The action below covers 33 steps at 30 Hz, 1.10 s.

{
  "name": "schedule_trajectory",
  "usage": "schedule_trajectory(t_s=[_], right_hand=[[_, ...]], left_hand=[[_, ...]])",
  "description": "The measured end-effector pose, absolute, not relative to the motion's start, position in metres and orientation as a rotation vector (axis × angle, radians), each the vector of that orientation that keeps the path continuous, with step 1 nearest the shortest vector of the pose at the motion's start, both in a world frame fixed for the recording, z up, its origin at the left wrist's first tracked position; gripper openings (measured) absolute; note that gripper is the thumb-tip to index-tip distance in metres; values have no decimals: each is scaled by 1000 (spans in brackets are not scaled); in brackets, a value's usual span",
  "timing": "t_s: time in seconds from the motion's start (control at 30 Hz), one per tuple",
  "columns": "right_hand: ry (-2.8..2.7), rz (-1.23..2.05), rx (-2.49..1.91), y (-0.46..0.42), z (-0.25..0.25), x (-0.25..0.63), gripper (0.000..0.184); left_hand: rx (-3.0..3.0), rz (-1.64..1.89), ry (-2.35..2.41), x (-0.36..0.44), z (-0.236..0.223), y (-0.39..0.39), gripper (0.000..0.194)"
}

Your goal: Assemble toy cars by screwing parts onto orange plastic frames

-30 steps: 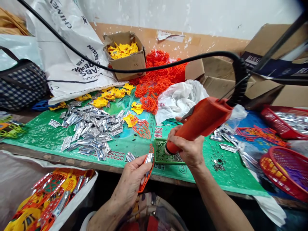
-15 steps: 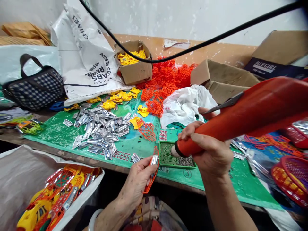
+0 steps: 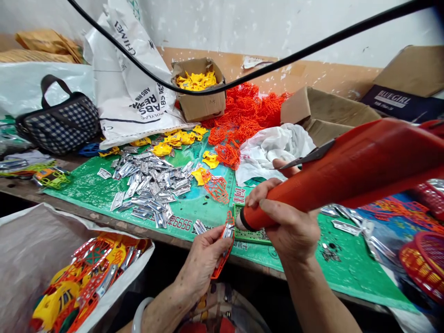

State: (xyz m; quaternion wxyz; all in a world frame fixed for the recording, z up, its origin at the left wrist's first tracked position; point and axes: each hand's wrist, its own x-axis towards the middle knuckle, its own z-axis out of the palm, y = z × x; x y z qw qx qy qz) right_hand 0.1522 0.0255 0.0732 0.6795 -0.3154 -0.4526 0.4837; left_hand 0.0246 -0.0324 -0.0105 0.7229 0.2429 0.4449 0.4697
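Observation:
My left hand (image 3: 204,254) pinches an orange plastic frame (image 3: 218,270) with a shiny silver piece (image 3: 228,230) lying against it, just over the table's front edge. Wrapped around a red electric screwdriver (image 3: 301,185), my right hand (image 3: 294,226) keeps the tool tilted, its tip low and to the left. The tip is close beside the upper part of the silver piece; I cannot tell whether it touches. Behind the tool sits a green perforated tray (image 3: 255,238) of small screws, largely covered by the screwdriver and my right hand.
Silver pieces (image 3: 152,185) are heaped on the green table cover (image 3: 90,180). Orange frames (image 3: 249,111) pile up at the back beside a carton (image 3: 204,106) of yellow parts. An open white sack (image 3: 27,249) holds mixed parts at front left. A black cable (image 3: 270,64) crosses above.
The screwdriver has swung from over the screw tray leftward, its tip now by the silver piece. My left hand keeps its grip on the orange frame. The camera view has shifted.

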Motion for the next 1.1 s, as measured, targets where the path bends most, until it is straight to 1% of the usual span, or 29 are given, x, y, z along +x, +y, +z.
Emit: schedule_trajectory(t_s=[0.1, 0.27, 0.43, 0.5, 0.7, 0.83, 0.97, 1.1], right_hand=[[-1012, 1101, -720, 26, 72, 152, 24], [-998, 1106, -739, 24, 72, 151, 24], [-1101, 1080, -733, 23, 68, 154, 11], [-1130, 1104, -712, 22, 65, 154, 8], [-1170, 1121, -666, 19, 53, 155, 9], [-1198, 1103, -669, 16, 52, 156, 7], [-1153, 1052, -693, 19, 63, 159, 6], [-1039, 961, -707, 30, 63, 170, 13]], left_hand=[[539, 1014, 976, 24, -12, -32, 29], [534, 1023, 933, 24, -13, -34, 27], [511, 1043, 914, 27, -10, -35, 25], [493, 1042, 938, 28, -8, -35, 26], [462, 1053, 988, 30, -5, -37, 22], [475, 1044, 1005, 29, -4, -38, 27], [497, 1059, 1027, 23, -5, -33, 30], [508, 1141, 1154, 15, -9, -26, 35]])
